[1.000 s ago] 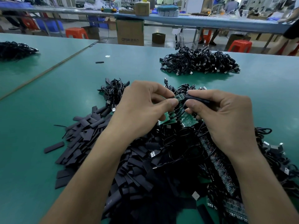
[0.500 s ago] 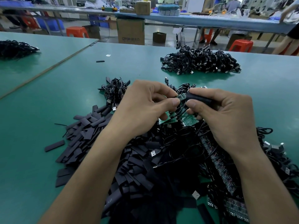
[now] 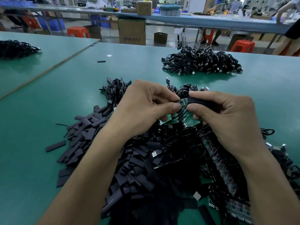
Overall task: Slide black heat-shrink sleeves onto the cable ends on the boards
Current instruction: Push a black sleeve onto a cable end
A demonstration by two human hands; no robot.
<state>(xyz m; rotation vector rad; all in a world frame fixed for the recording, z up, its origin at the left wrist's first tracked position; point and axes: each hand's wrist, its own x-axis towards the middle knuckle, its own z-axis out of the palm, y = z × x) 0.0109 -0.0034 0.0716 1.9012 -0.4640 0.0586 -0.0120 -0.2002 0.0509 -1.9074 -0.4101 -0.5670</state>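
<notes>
My left hand (image 3: 142, 108) pinches a small green board (image 3: 183, 101) between thumb and forefinger, just above the table. My right hand (image 3: 227, 114) pinches a black heat-shrink sleeve (image 3: 197, 101) whose open end covers the board's right end. More green boards (image 3: 186, 120) hang below the two hands, partly hidden by my fingers. A big heap of loose flat black sleeves (image 3: 100, 143) lies under my left forearm. Long strips of boards with black cables (image 3: 222, 161) lie under my right forearm.
The green table (image 3: 48, 111) carries a second pile of black USB cables (image 3: 201, 62) at the back right, a small cable bundle (image 3: 116, 90) behind my left hand and another pile (image 3: 14, 47) far left. A stray sleeve (image 3: 101, 61) lies farther back. Benches, boxes and orange stools stand beyond.
The sleeve in my right hand has slid a little to the left over the end of the board. Both hands stay in about the same place.
</notes>
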